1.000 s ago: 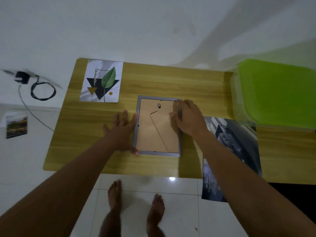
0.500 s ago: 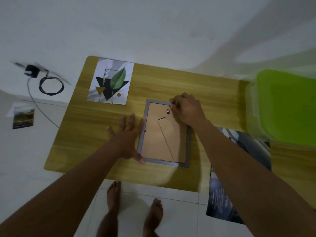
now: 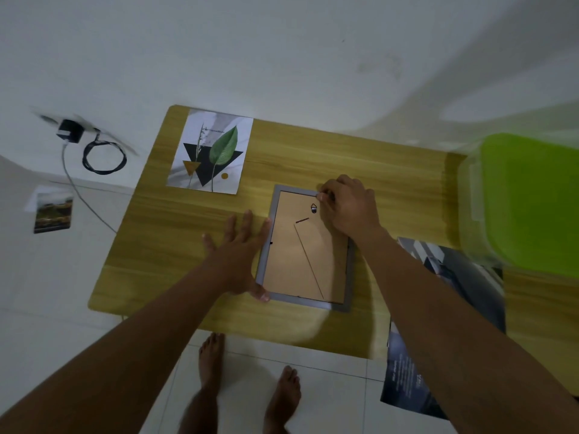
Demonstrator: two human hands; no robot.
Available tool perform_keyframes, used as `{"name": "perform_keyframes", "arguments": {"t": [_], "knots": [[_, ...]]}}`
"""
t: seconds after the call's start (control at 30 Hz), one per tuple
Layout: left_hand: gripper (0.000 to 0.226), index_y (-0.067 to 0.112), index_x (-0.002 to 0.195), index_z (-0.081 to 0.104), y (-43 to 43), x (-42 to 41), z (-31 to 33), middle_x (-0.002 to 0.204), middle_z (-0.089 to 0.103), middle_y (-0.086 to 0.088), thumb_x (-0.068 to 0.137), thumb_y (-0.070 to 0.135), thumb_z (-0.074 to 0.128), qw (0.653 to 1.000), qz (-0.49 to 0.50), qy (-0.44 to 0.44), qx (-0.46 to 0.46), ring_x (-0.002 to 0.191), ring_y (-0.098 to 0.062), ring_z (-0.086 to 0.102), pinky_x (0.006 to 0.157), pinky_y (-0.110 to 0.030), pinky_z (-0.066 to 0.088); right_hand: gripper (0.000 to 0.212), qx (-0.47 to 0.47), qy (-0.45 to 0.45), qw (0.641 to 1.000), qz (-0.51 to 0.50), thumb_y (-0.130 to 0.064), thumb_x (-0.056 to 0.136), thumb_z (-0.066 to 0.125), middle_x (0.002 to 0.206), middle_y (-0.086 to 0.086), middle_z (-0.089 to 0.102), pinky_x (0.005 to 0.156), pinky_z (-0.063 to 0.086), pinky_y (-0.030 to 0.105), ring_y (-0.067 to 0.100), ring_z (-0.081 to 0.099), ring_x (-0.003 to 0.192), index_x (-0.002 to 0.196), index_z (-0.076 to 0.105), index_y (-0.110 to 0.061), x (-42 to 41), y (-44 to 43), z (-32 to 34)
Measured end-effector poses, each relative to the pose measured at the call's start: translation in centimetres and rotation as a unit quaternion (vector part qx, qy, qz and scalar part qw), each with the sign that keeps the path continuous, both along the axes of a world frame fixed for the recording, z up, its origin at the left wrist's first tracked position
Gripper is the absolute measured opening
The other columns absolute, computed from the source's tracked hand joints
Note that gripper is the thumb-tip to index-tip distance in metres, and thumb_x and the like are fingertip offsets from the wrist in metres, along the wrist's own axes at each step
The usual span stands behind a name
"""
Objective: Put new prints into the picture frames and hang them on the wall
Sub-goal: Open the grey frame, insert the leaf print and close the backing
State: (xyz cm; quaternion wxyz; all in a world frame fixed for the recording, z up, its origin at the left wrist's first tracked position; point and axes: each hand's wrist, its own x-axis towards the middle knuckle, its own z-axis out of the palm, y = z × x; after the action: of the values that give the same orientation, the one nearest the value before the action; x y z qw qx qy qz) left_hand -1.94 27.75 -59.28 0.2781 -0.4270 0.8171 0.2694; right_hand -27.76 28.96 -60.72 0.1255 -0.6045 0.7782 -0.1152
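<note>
Picture frame (image 3: pixel 300 264) lies face down near the middle of the bench (image 3: pixel 360 158). Its brown backing board is up, and the small hanger (image 3: pixel 314 208) sits close to the far edge.

Your left hand (image 3: pixel 238 255) is flat on the bench against the frame's left rail, fingers (image 3: pixel 247 220) straight and spread, thumb at the near left corner. Your right hand (image 3: pixel 349 206) is at the far right corner, its fingers (image 3: pixel 326 195) curled and pinching something small at the far rail. It is likely a retaining tab, though it is too small to be sure.

You look to be early in the job. The backing is seated in the frame, and since the face is hidden I cannot tell what, if anything, is behind it. Two prints lie loose. The leaf print (image 3: pixel 210 151) is flat at the far left of the bench. The dark print (image 3: pixel 463 277) is on the right, drooping over the near edge. No frame shows on the wall, so loading, closing and hanging seem to remain.

The green-lidded box (image 3: pixel 529 202) stands at the far right of the bench with its lid on. Its wall is cloudy, so I cannot tell what it holds.
</note>
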Motion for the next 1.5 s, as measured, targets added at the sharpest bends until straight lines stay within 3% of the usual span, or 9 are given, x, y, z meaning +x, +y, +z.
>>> {"name": "perform_keyframes", "arguments": {"t": [0.2,0.3,0.4,0.5,0.7,0.97,1.3,1.43,1.5], "knots": [[0.149,0.043,0.142,-0.032,0.0,0.1,0.5,0.150,-0.043,-0.001,0.048,0.070,0.080,1.000,-0.001,0.012,-0.009,0.138,-0.034,-0.037,0.104,-0.076,-0.005,0.050,-0.024,0.020,0.995,0.095,-0.043,0.095,0.052,0.140,0.010,0.053,0.104,0.036,0.053,0.031,0.045,0.131,0.138,0.052,-0.019,2.4,2.6,0.6],[0.144,0.043,0.144,-0.029,0.1,0.5,0.4,0.153,-0.040,-0.001,0.051,0.076,0.075,0.999,-0.004,0.027,-0.029,0.141,-0.033,-0.034,0.105,-0.075,-0.005,0.065,0.024,0.027,0.987,0.155,-0.058,0.093,0.047,0.152,0.010,0.040,0.111,0.028,0.058,0.028,0.033,0.143,0.145,0.043,-0.018,4.7,3.6,-0.1],[0.129,0.044,0.147,-0.022,-0.1,0.6,0.2,0.157,-0.033,-0.002,0.060,0.079,0.067,0.997,0.001,0.038,-0.062,0.143,-0.035,-0.028,0.106,-0.074,-0.005,0.075,0.048,0.028,0.988,0.142,-0.066,0.092,0.047,0.160,0.008,0.028,0.116,0.017,0.060,0.027,0.019,0.150,0.150,0.037,-0.020,5.7,3.9,-0.8],[0.130,0.043,0.149,-0.018,-0.7,0.6,0.1,0.157,-0.033,-0.006,0.058,0.081,0.067,0.997,-0.006,0.018,-0.081,0.144,-0.038,-0.026,0.105,-0.075,-0.002,0.075,0.033,0.021,0.992,0.116,-0.067,0.090,0.049,0.161,0.006,0.027,0.117,0.014,0.059,0.025,0.017,0.150,0.149,0.040,-0.021,6.3,3.9,-1.0],[0.129,0.042,0.150,-0.015,-0.8,0.7,-0.1,0.155,-0.035,-0.008,0.058,0.083,0.065,0.997,-0.017,0.013,-0.079,0.143,-0.040,-0.027,0.103,-0.077,-0.001,0.081,0.005,0.045,0.996,0.078,-0.081,0.080,0.043,0.148,0.007,0.046,0.110,0.027,0.059,0.028,0.036,0.141,0.135,0.056,-0.023,7.0,3.3,-1.6],[0.129,0.041,0.150,-0.016,-0.9,0.9,-0.5,0.155,-0.036,-0.007,0.057,0.086,0.061,0.996,-0.019,0.014,-0.083,0.142,-0.039,-0.029,0.103,-0.077,-0.002,0.085,-0.034,0.044,0.996,0.071,-0.088,0.075,0.039,0.139,0.008,0.054,0.104,0.033,0.057,0.029,0.047,0.131,0.122,0.063,-0.022,7.1,2.9,-1.7],[0.129,0.042,0.149,-0.018,-1.0,0.9,-0.6,0.154,-0.038,-0.007,0.057,0.088,0.059,0.997,-0.020,0.008,-0.079,0.142,-0.039,-0.031,0.104,-0.077,-0.002,0.086,-0.019,0.025,0.998,0.062,-0.090,0.075,0.036,0.140,0.008,0.052,0.106,0.030,0.059,0.029,0.045,0.132,0.121,0.061,-0.021,7.6,2.9,-1.5],[0.129,0.043,0.148,-0.019,-0.9,1.0,-0.5,0.153,-0.039,-0.006,0.056,0.088,0.060,0.997,-0.018,0.009,-0.071,0.141,-0.039,-0.032,0.104,-0.077,-0.003,0.078,0.015,0.001,1.000,0.020,-0.074,0.086,0.046,0.155,0.011,0.034,0.112,0.021,0.063,0.029,0.025,0.146,0.141,0.044,-0.019,7.9,3.8,0.2],[0.130,0.044,0.148,-0.020,-1.1,1.0,-0.2,0.153,-0.039,-0.005,0.057,0.084,0.063,0.998,-0.013,0.010,-0.056,0.141,-0.037,-0.032,0.104,-0.076,-0.004,0.073,0.008,0.013,0.999,-0.042,-0.065,0.089,0.049,0.156,0.011,0.031,0.112,0.023,0.060,0.030,0.024,0.146,0.143,0.039,-0.016,8.1,5.3,1.2]]}}
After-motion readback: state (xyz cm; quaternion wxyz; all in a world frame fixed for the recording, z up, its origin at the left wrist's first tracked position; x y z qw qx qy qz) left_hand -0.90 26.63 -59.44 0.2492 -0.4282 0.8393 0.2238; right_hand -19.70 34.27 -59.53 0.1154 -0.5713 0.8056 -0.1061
